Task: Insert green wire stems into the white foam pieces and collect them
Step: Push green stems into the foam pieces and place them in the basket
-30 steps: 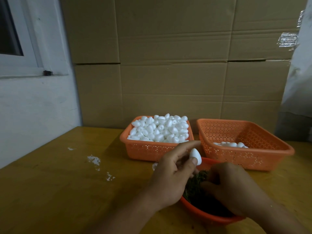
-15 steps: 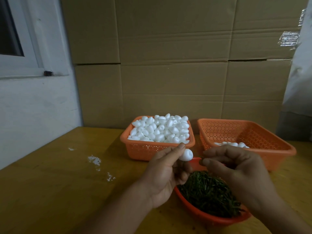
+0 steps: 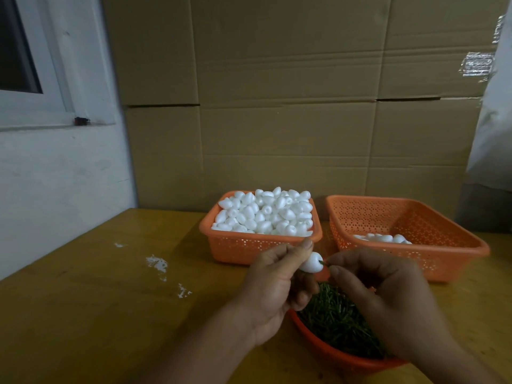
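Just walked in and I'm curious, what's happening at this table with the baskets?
A person is fitting stems into foam. The left hand pinches a white foam piece, and the right hand is pushing a green wire stem into it, above a bowl of stems. Behind, one orange basket is heaped with foam pieces; the other basket holds only a few.

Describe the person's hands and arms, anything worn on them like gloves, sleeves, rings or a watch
Both are bare. The left hand and right hand wear no gloves, and no rings show on the fingers in view. The forearms are uncovered down to the bottom edge of the head view, with no sleeve, watch or bracelet showing. The fingernails that show are short and plain.
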### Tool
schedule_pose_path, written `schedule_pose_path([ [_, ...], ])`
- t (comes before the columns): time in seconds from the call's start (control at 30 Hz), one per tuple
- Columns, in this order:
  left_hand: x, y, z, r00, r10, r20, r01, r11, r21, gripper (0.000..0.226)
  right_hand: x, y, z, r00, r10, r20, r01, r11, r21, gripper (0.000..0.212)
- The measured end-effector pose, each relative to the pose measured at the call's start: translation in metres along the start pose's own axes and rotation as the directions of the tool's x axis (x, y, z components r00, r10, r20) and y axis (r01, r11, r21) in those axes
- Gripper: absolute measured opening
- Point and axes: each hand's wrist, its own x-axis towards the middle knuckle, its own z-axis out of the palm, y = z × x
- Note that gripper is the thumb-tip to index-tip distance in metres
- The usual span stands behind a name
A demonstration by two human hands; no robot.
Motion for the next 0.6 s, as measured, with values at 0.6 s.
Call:
schedule_pose_path([
  [0.6, 0.0014, -0.0061, 0.0009, 0.989, 0.149, -0.015, -0.146, 0.983, 0.114, 0.028, -0.0023, -0.0013, 0.0026, 0.999, -0.021, -0.043, 0.016, 0.992, -0.128, 0.016],
])
